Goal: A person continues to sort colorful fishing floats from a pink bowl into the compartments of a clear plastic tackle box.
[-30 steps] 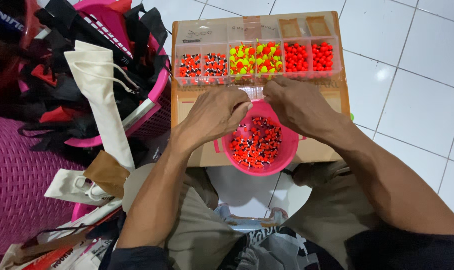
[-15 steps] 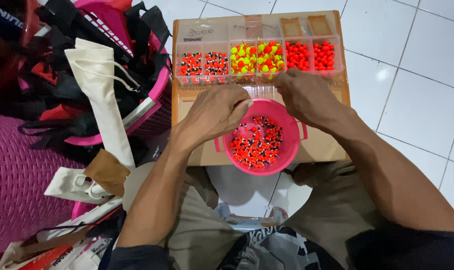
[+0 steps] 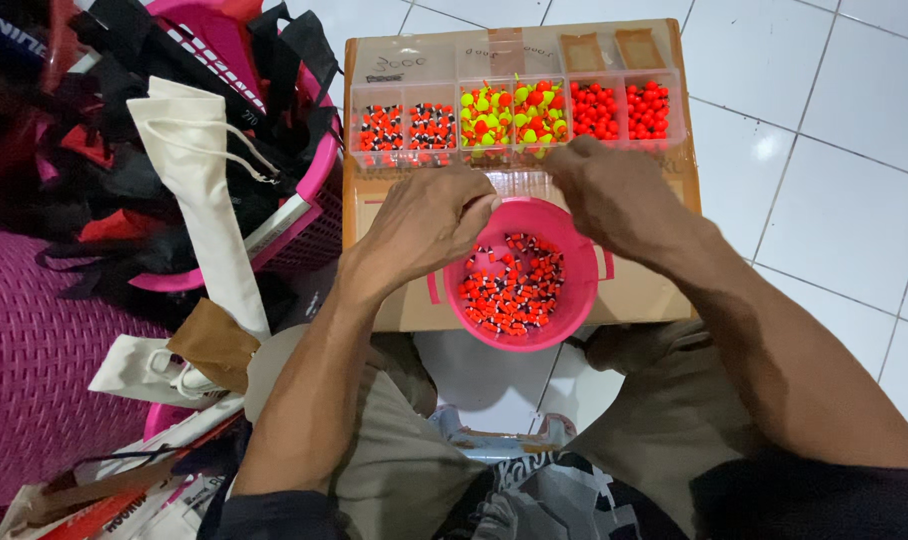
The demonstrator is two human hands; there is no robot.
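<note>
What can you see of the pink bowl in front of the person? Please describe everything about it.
The pink bowl is round and looks like plastic, with a small tab handle on each side. It sits upright on a flat brown cardboard box, just below a clear compartment tray. Inside lie many small orange beads with black and white parts, covering most of the bottom. The left hand and the right hand are above its far rim; whether they touch it cannot be told.

- I see a white tiled floor (image 3: 854,100) carrying everything.
- A flat brown cardboard box (image 3: 649,290) lies on it.
- On the box I see a round pink plastic bowl (image 3: 574,300) and a clear compartmented plastic tray (image 3: 519,120).
- A pink woven plastic basket (image 3: 309,215) stands beside the box.
</note>
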